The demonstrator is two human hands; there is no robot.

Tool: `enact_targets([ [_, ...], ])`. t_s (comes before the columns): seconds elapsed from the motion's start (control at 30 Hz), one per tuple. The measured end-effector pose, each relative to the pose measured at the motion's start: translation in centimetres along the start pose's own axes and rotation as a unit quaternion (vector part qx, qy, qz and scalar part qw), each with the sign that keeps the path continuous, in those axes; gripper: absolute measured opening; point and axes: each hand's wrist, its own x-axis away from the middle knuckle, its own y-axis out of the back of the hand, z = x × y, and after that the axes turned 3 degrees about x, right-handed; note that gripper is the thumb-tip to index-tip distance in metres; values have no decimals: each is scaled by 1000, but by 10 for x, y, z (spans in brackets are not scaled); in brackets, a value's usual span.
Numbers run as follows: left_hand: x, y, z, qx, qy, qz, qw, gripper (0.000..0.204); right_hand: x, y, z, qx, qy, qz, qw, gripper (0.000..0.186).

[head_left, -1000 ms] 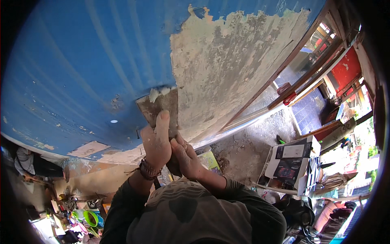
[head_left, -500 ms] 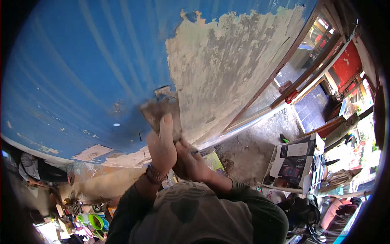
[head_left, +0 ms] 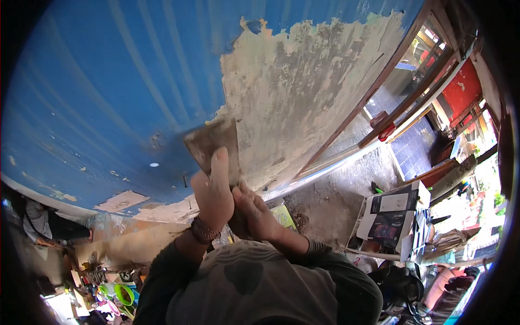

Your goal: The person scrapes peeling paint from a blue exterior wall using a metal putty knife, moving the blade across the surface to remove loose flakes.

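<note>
Person is working a wide flat scraper blade (head_left: 212,145) against a blue painted wall (head_left: 108,97); blade lies flat on the surface right at the boundary between blue paint and the bare patch (head_left: 303,92). Left hand (head_left: 213,196) is pressed onto the blade's back, fingers extended along it; right hand (head_left: 254,212) sits just beside and below, closed around what looks like the handle; the handle itself is hidden under the fingers.

Progress, as a judgement: roughly the right part of the visible wall is stripped to pale, mottled plaster, with grey residue in places; the whole left side is intact paint; a smaller flaked strip (head_left: 122,200) shows low on the left.

Hard to make out: blade edge is blurred; the wall's upper extent is cut by the frame; floor clutter (head_left: 108,287) at lower left and the boxes (head_left: 392,216) at right are too small to identify; person's torso covers the lower centre.
</note>
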Motion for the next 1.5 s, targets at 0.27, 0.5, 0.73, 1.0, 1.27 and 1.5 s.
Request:
enact_targets([
  [0.27, -3, -10, -31, 172, 92, 40, 980, 36, 4, -16, 7, 43, 64, -20, 997, 11],
  [0.5, -12, -7, -36, 82, -6, 55, 995, 32, 8, -14, 24, -5, 10, 53, 999, 10],
  [0.73, -9, -19, -46, 102, 22, 17, 994, 37, -4, -15, 7, 181, 157, -85, 967, 21],
  [1.0, -8, -30, -20, 112, -140, -32, 983, 33, 1, -15, 7, 368, 278, -119, 879, 24],
  [1.27, -9, -28, -48, 141, 3, 46, 989, 40, 17, -19, 32, 219, 65, -90, 969, 38],
  [1.5, -13, -28, -58, 217, 74, 103, 968, 39, 20, -29, 46, 149, 59, -39, 986, 36],
])
